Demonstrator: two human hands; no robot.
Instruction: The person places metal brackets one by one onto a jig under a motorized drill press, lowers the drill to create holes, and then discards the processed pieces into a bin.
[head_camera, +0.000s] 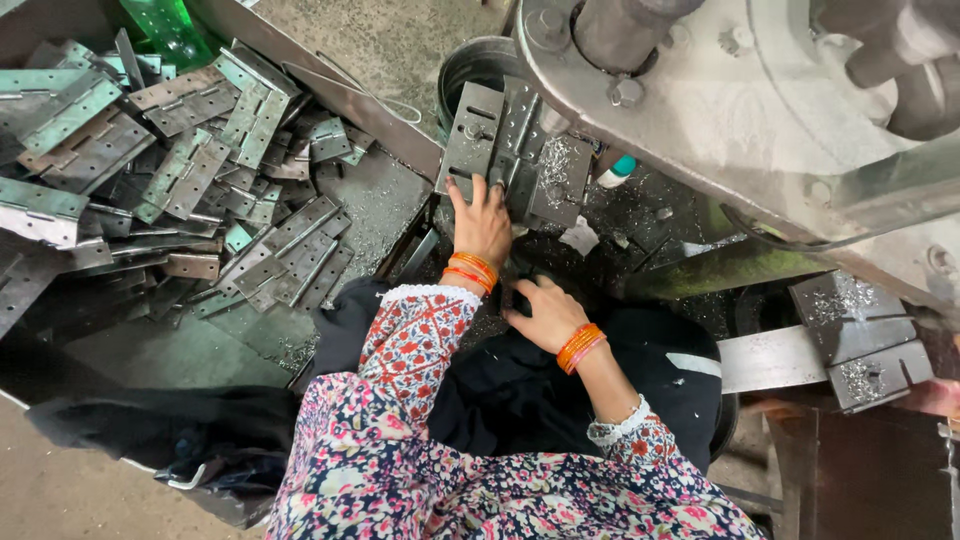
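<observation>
Steel hinge (515, 150), opened flat and dusted with metal shavings, lies on the machine bed just under the big grey machine (740, 90). The left hand (482, 222) rests on its near edge, fingers spread flat and pressing down rather than gripping. The right hand (548, 312) sits lower, near the dark cloth on the lap, loosely curled; I cannot tell whether it holds anything.

Risks, as I judge them: the left fingers lie close beneath the machine's head, so any downward stroke while they press there could catch them. Sharp shavings on the hinge and on the bed could cut bare skin. The bangles (472, 270) on the left wrist and the loose floral sleeves could snag on a hinge edge or a moving part. Pressed at one edge only, the hinge could tilt or slide off position.

Counts: two hands, both the person's own. One hinge under the left hand. A heap of hinges (180, 170) on the table to the left, too many and too overlapped to count, easily several dozen. Two more shaving-covered hinge plates (860, 340) to the right. One green bottle (170, 30) at the top edge, one dark bucket (480, 65) behind the hinge, orange bangles on each wrist.
</observation>
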